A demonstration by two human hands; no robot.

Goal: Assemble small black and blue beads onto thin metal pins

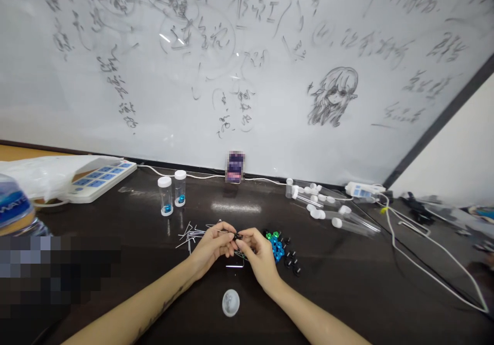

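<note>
The white letters "WATE" can be read on the blue label point(14, 206) of the bottle point(17, 220) at the far left, where nothing further of the word can be made out. The whiteboard point(165, 103) is covered with dark handwriting, much of it apparently in Chinese characters, some ringed, but it is written too loosely to be read with certainty. On the upright phone point(235, 166), the screen is pixelated and no wording can be deciphered.
</note>
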